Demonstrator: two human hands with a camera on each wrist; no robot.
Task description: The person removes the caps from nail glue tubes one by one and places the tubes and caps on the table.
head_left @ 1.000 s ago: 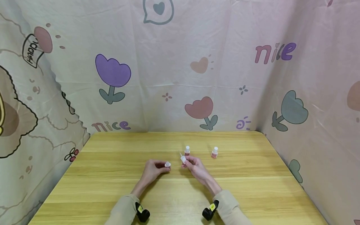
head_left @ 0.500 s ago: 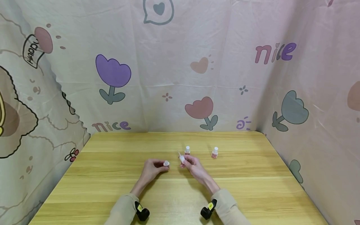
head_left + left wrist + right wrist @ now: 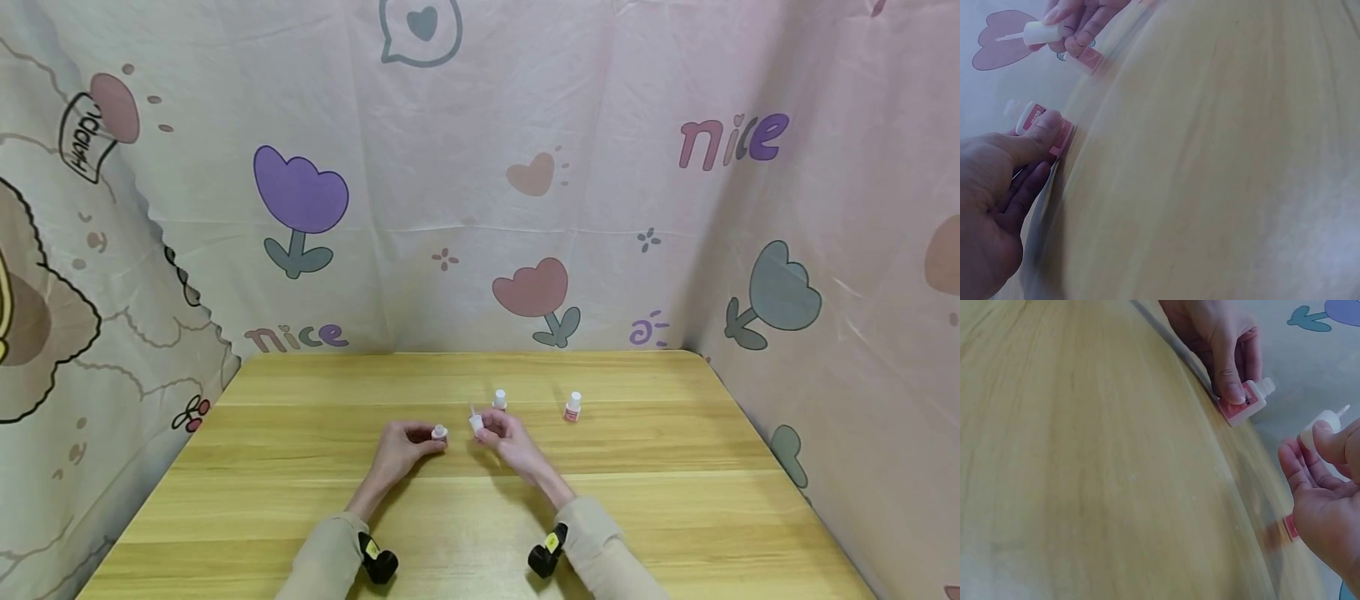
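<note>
My left hand (image 3: 401,457) pinches a small white bottle (image 3: 1249,415) with a pink-red label, thumb across the label. The bottle stands at the table, its cap off and its pale neck bare. Close to its right, my right hand (image 3: 517,450) holds a white cap (image 3: 476,425) between thumb and fingers. A thin white applicator (image 3: 1010,37) sticks out from the cap and points up, apart from the bottle's mouth. Just behind the right hand stands a second bottle (image 3: 500,398) with its white cap on, its lower part hidden by that hand.
Another capped bottle (image 3: 573,408) with a red label stands farther right on the wooden table (image 3: 660,517). A printed cloth curtain (image 3: 435,183) rises behind the table's back edge and along both sides. Dark wrist cameras sit at both beige cuffs.
The right hand has moved left with the cap, nearer the bottle, and the applicator has turned more upright. The left hand and its bottle have shifted slightly left.
</note>
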